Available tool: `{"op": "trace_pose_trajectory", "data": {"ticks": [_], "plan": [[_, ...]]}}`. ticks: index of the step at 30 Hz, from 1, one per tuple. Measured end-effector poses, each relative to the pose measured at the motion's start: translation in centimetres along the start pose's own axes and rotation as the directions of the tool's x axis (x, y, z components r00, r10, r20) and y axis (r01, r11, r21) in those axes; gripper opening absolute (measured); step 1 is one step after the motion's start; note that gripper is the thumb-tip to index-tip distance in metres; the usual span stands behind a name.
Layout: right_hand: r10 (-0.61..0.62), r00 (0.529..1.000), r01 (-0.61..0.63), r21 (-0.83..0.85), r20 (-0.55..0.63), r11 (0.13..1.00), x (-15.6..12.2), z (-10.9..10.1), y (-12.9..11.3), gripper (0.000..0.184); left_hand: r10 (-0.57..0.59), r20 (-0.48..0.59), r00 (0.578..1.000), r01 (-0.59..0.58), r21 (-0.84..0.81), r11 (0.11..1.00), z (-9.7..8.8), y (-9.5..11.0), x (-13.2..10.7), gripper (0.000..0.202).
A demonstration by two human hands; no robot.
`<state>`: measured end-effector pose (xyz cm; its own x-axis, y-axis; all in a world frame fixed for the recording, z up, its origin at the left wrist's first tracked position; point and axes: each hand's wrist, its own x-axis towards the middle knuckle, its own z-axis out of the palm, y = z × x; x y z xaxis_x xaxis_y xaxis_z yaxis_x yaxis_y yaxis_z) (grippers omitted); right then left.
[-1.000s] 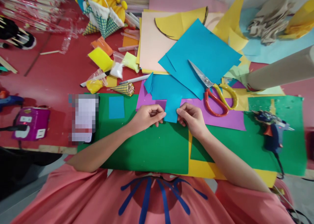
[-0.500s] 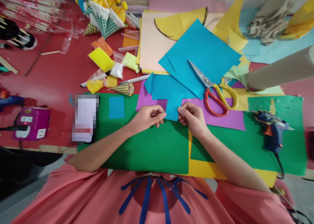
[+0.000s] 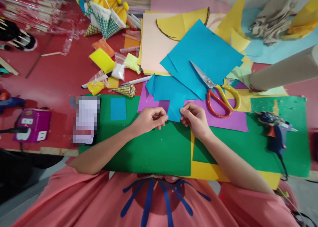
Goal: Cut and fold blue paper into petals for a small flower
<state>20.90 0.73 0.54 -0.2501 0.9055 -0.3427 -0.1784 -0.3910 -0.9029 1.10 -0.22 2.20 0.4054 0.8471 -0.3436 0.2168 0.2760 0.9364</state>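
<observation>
no txt, brands, nums or signs legible, w/ phone screen (image 3: 86, 117) blurred into px blocks.

At the far left of the red counter (image 3: 49, 76), red-and-clear plastic wrappers (image 3: 32, 13) lie heaped. A purple plastic box with white sockets (image 3: 32, 124) sits near left, with a black plug (image 3: 22, 130) in it; right of it lies a dark-edged phone with a pixelated screen (image 3: 85, 121). Farther back are a flat bright-yellow packet (image 3: 101, 60) and a checked yellow-green cone (image 3: 126, 90). On the right rest a blue glue gun (image 3: 280, 137), a thick pale cylinder (image 3: 285, 69) and, far right, crumpled beige material (image 3: 270, 20).
</observation>
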Motion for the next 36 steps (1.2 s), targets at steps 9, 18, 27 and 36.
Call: {"op": "trace_pose_trajectory", "data": {"ticks": [9, 18, 27, 36], "plan": [[0.002, 0.989, 0.018, -0.134, 0.145, 0.991, -0.6, 0.4, -0.6, 0.026, 0.039, -0.057, 0.998, -0.046, -0.123, 0.991, -0.2, -0.1, 0.4, 0.027], [0.005, 0.986, 0.018, -0.140, 0.168, 0.990, -0.6, 0.3, -0.7, 0.025, 0.053, -0.098, 0.994, -0.063, -0.097, 0.993, -0.3, 0.3, 0.1, 0.028], [-0.006, 0.989, 0.030, -0.166, 0.147, 0.986, -0.5, 0.2, -0.5, 0.027, 0.076, -0.173, 0.982, -0.083, -0.028, 0.996, 0.1, 0.1, 0.2, 0.024], [-0.107, 0.994, 0.107, -0.241, 0.013, 0.965, -0.7, 0.4, -0.4, 0.031, 0.459, -0.216, 0.862, -0.357, 0.386, 0.851, 0.6, -0.7, 0.0, 0.014]]}}
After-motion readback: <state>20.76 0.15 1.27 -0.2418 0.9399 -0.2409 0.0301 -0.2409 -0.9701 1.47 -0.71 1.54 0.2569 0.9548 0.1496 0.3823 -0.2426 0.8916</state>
